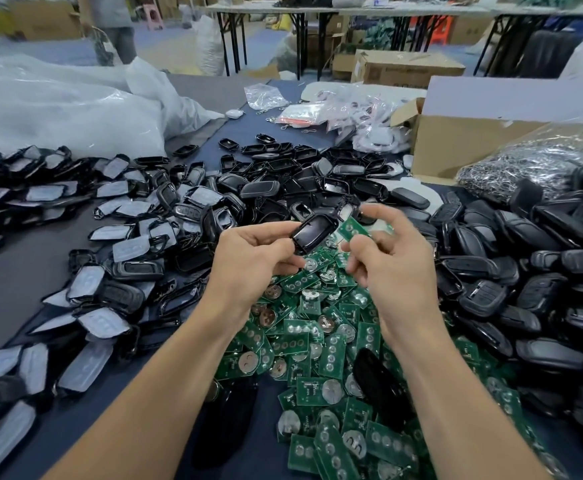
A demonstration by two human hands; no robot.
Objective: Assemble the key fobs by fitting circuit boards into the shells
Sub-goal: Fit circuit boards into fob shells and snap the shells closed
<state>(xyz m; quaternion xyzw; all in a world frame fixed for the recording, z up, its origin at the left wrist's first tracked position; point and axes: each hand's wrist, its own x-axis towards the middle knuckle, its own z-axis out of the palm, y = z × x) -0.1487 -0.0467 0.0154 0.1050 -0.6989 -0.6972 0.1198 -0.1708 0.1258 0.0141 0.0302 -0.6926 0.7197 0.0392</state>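
Shell (312, 233): black, glossy, one piece, held in the air at mid-scene above the green heap, tilted with its far end to the right.

Far left: white plastic sacks (58, 109), bulky, lying on the counter (16, 271), which is dark.

Left: filmed shells (75, 289), black frames with grey film over their faces, in a loose drift from the far left to the near left edge.

Centre left: left hand (252, 258), grip closed on the near-left end of the shell, pinching it between thumb and fingertips.

Centre, far: empty shells (283, 168), black, heaped.

Centre, near: heap of circuit boards (318, 341), green, many with round silver battery clips, below and between both forearms.

Centre right: right hand (394, 261), grip grasping one circuit board (352, 230) between thumb and fingers, forefinger raised; the board sits just beside the shell's right edge. Whether the two touch cannot be told.

Right: back covers (525, 271), matt black, piled.

Far right: cardboard box (456, 143), open, and a clear bag of metal rings (532, 161) just beside it.
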